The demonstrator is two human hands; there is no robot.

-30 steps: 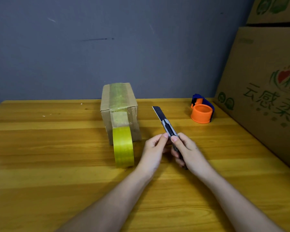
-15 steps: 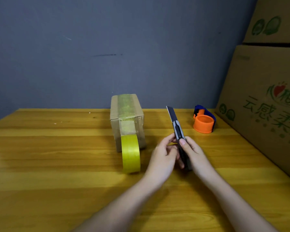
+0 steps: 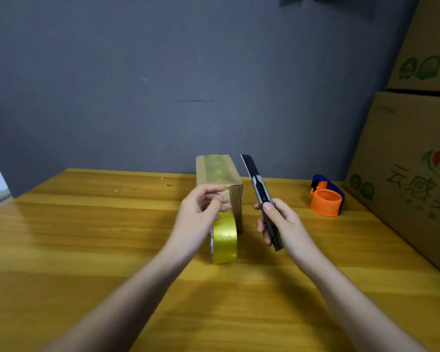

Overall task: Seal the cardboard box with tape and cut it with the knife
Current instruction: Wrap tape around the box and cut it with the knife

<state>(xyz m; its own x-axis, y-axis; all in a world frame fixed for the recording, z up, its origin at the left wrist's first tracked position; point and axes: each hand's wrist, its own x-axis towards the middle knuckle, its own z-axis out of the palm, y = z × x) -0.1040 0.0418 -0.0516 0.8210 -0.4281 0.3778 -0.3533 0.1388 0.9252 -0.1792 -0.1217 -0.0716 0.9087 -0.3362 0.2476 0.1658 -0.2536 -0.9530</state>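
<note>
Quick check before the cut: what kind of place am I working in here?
Probably a small packing or storeroom corner: printed cartons stacked at the right, a wooden table against a bare grey wall, and an orange tape dispenser.

Green Chinese characters "云感柔", cut off at the edge, on the large carton (image 3: 407,179).

Knife (image 3: 261,196) in right hand (image 3: 281,224)
</note>
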